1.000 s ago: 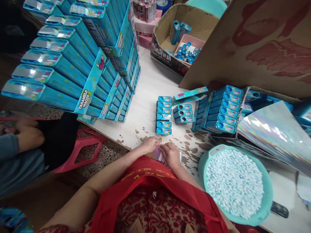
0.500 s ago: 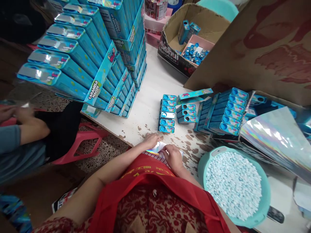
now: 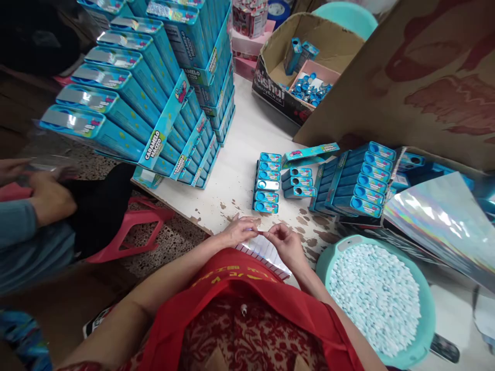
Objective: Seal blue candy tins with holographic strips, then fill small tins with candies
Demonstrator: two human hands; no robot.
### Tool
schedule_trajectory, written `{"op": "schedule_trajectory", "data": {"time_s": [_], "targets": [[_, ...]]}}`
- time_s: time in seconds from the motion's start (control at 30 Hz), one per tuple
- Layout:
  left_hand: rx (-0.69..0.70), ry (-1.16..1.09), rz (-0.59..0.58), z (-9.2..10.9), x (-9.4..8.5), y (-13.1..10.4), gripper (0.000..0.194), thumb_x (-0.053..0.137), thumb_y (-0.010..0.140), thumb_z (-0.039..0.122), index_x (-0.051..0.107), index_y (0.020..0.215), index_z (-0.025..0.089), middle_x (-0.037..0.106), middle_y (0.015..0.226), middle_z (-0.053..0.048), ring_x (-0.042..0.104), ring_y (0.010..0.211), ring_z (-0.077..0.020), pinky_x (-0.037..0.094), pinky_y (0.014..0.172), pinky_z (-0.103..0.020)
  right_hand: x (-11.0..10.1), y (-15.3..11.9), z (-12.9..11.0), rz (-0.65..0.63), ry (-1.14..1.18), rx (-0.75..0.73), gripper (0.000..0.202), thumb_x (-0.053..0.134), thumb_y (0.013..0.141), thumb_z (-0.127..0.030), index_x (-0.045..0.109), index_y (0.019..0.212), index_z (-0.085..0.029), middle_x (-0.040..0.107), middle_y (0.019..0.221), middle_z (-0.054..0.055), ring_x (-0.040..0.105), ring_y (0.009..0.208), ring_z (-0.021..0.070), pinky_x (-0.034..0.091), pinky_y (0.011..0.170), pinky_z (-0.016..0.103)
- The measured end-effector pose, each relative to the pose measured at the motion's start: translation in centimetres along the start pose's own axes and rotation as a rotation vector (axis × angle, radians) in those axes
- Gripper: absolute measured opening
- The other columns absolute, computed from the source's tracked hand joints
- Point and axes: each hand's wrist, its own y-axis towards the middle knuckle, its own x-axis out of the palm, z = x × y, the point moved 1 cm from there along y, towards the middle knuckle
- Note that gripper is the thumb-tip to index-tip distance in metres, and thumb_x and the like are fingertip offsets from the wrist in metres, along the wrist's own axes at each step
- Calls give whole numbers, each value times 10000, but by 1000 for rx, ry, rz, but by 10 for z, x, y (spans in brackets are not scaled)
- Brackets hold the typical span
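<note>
At the table's near edge, my left hand (image 3: 240,231) and my right hand (image 3: 285,243) are close together, fingertips pinched. A small thin strip (image 3: 263,233) stretches between their fingertips; its kind is too small to make out. Just below them a shiny whitish sheet (image 3: 266,252), marked with dark parallel lines, lies against my red apron. Beyond my hands stands a short row of blue candy tins (image 3: 267,196), one with a white top. Beside it are a few more blue tins with dark round openings (image 3: 302,191).
Stacked trays of blue tins (image 3: 154,139) rise at the left. A teal basin (image 3: 323,273) of pale candies stands at right, near a holographic sheet (image 3: 436,216). Behind is a cardboard box (image 3: 270,93) with small blue caps. Another person's hand (image 3: 54,193) shows at far left.
The shiny piece between my hands has tilted out of view, and a thin strip now shows between my fingertips. More of the lined sheet below is uncovered. The camera has shifted slightly.
</note>
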Motion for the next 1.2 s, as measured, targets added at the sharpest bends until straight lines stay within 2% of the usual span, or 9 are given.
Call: {"op": "schedule_trajectory", "data": {"time_s": [0.1, 0.17, 0.27, 0.5, 0.63, 0.83, 0.97, 1.1, 1.2], "targets": [[-96, -88, 21, -1, -8, 4, 237, 513, 815, 317, 687, 767, 164, 668, 735, -12, 598, 778, -155, 430, 767, -264, 3, 9, 1, 77, 23, 2, 332, 676, 639, -507, 554, 667, -199, 529, 603, -28, 423, 533, 118, 353, 549, 262], [-126, -113, 12, 0, -15, 8, 276, 494, 812, 339, 687, 775, 147, 607, 619, 9, 533, 594, -115, 389, 595, -220, 6, 17, 1, 164, -9, -20, 314, 657, 653, -497, 565, 668, -198, 539, 633, -18, 428, 562, 125, 371, 587, 273], [-124, -114, 34, 5, -31, 17, 278, 479, 801, 313, 672, 921, 153, 540, 552, 40, 475, 516, -99, 341, 536, -208, 9, 32, -1, 334, -112, -86, 282, 652, 657, -469, 594, 660, -193, 516, 714, 2, 447, 646, 148, 398, 667, 300], [-97, -34, 149, 6, -51, 44, 148, 442, 787, 217, 527, 905, 193, 490, 581, 62, 450, 540, -111, 315, 523, -210, 14, 66, 7, 527, -196, -190, 206, 654, 659, -384, 621, 649, -181, 472, 862, 50, 482, 923, 221, 387, 866, 364], [-124, -27, 155, -8, -36, 61, 128, 407, 814, 180, 477, 919, 203, 552, 652, 44, 523, 620, -131, 368, 586, -224, 18, 74, 20, 562, -127, -149, 216, 644, 653, -389, 566, 685, -190, 504, 814, 33, 497, 846, 197, 416, 794, 333], [-354, 173, 235, -16, -6, 68, 201, 362, 861, 165, 458, 1036, 196, 639, 852, -34, 600, 777, -184, 413, 686, -274, 14, 79, 23, 571, -4, -132, 367, 681, 594, -406, 452, 803, -209, 544, 758, -7, 527, 730, 167, 435, 729, 316], [-409, 440, 192, -22, 1, 52, 262, 420, 860, 230, 484, 1109, 178, 641, 953, -89, 599, 884, -234, 426, 742, -320, 9, 74, 28, 539, 49, -152, 322, 588, 696, -427, 472, 895, -202, 579, 906, 38, 553, 786, 166, 455, 740, 316], [-202, 572, 36, -34, -1, 35, 281, 416, 891, 355, 613, 962, 168, 620, 1044, -102, 535, 1042, -244, 387, 912, -345, 6, 50, 55, 597, 25, -63, 341, 458, 803, -483, 490, 973, -190, 585, 994, 75, 564, 859, 181, 457, 766, 331], [-145, 520, -89, -42, -4, 30, 285, 467, 861, 377, 665, 936, 186, 636, 1014, -76, 553, 1003, -231, 385, 921, -338, 12, 33, 75, 314, -243, -33, 317, 515, 773, -483, 567, 855, -182, 631, 850, 69, 570, 811, 203, 443, 771, 343]]}}
